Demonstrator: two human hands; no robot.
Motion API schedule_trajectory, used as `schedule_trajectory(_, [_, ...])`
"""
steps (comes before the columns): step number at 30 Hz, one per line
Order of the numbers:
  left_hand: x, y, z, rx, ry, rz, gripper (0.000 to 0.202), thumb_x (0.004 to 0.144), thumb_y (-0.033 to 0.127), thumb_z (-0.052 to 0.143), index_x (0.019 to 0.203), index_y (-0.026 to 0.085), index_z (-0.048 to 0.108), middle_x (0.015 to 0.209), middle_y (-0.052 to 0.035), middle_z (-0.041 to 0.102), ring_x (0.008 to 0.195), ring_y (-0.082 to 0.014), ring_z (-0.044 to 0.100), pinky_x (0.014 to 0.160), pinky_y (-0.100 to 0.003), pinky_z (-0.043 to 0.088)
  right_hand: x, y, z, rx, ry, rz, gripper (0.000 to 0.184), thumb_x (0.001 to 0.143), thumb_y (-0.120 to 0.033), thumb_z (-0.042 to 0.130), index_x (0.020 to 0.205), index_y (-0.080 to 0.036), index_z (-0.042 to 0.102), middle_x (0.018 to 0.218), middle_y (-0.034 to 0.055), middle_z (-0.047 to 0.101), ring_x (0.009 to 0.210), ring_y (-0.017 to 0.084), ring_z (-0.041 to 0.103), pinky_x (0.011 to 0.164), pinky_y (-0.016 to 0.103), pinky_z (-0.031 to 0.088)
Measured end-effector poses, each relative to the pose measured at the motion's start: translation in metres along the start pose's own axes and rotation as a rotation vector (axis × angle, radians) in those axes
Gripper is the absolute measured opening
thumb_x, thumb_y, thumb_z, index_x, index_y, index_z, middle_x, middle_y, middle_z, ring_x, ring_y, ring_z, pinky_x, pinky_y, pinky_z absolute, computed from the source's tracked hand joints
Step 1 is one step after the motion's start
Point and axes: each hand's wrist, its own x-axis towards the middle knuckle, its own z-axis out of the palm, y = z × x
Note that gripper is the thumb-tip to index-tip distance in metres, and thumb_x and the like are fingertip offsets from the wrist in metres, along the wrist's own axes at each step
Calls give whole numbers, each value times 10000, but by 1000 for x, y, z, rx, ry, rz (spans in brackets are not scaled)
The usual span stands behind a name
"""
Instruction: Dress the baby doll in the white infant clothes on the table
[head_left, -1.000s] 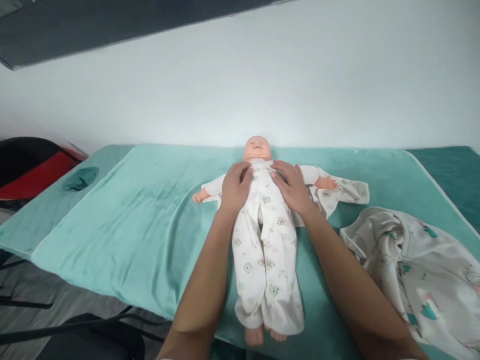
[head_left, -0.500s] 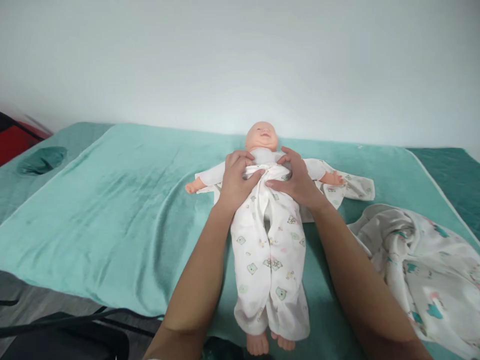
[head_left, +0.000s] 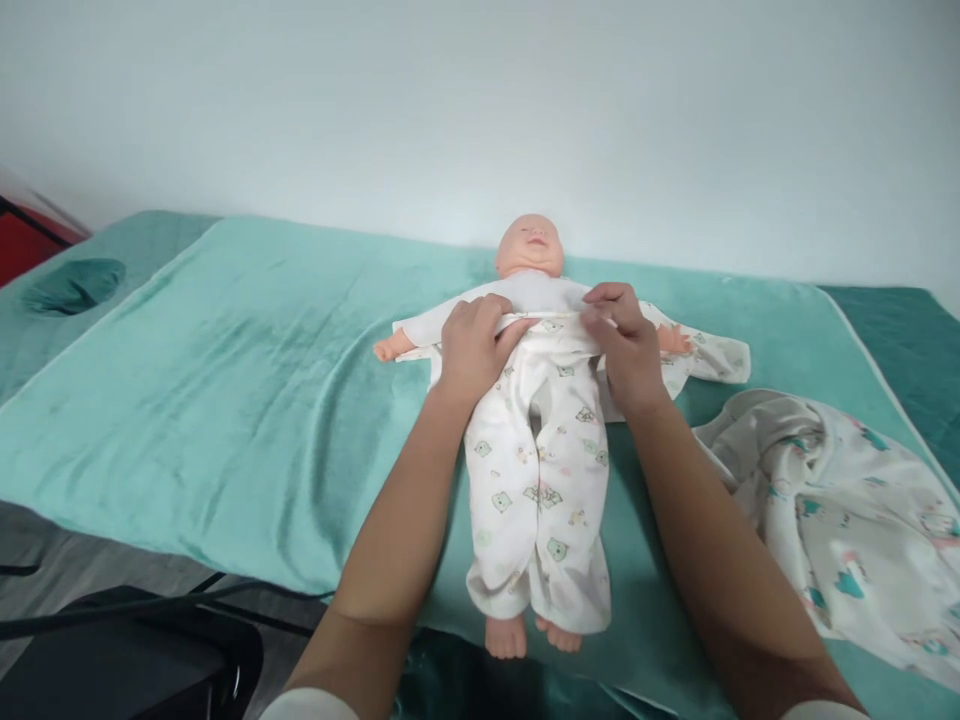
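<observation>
A baby doll (head_left: 529, 244) lies on its back on a teal towel (head_left: 247, 390), head towards the wall. It wears a white top and white printed trousers (head_left: 540, 480). My left hand (head_left: 471, 345) pinches the trousers' waistband at the doll's left-of-frame side. On the other side my right hand (head_left: 628, 345) pinches the same waistband. The band is stretched between both hands across the doll's chest. A printed white garment (head_left: 705, 365) lies spread under the doll's arm on the right.
A crumpled white cloth with teal prints (head_left: 840, 520) lies at the right. A dark teal bundle (head_left: 71, 285) sits at the far left. Something red (head_left: 26, 245) is beyond the left edge. A black chair (head_left: 127, 660) stands below the table's front edge.
Both hands went from lying flat on the doll's chest to pinching the trousers' waistband and drawing it up and taut. The view shifted so the doll sits higher in frame.
</observation>
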Motion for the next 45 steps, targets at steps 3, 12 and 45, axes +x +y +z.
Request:
schedule_trajectory(3, [-2, 0, -1, 28, -18, -50, 287, 952, 522, 603, 927, 236, 590, 843, -31, 691, 795, -221, 602, 789, -341, 433, -11, -1, -9, 127, 88, 201, 354, 874, -583, 564, 759, -253, 512, 905, 51, 572, 900, 239, 604, 810, 380, 540])
schedule_trajectory(12, [-22, -7, -3, -67, -4, -176, 49, 829, 207, 622, 858, 244, 637, 844, -3, 715, 811, -216, 623, 800, -337, 452, -55, -3, -23, -64, 18, 236, 520, 854, -650, 592, 604, -239, 393, 635, -13, 391, 641, 160, 433, 620, 307, 405])
schedule_trajectory(45, [-105, 2, -27, -460, 78, -287, 115, 916, 335, 638, 898, 226, 605, 1218, -75, 660, 1079, -218, 625, 812, -340, 511, -80, -18, -13, -116, -258, 318, 477, 777, -548, 678, 619, -224, 365, 615, -48, 308, 637, 119, 323, 556, 278, 233])
